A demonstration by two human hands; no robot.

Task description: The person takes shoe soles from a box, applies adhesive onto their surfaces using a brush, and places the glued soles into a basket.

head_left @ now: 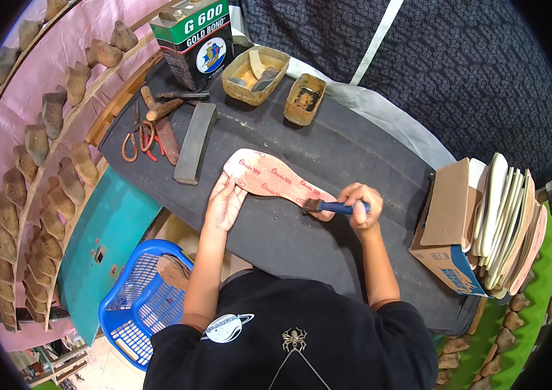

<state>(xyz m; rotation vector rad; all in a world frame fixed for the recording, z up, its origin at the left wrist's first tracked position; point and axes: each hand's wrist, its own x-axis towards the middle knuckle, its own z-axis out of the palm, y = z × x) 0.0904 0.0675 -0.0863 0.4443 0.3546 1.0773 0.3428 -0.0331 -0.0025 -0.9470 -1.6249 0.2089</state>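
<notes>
Hands (pixel 221 203): left in pinch on sole (pixel 273 175), right tight round blue-handled tool (pixel 338 207), tip (pixel 312 205) indistinct

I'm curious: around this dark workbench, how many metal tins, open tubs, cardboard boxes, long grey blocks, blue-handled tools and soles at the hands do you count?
Metal tin: 1
Open tubs: 2
Cardboard box: 1
Long grey block: 1
Blue-handled tool: 1
Sole at the hands: 1
Total: 7
</notes>
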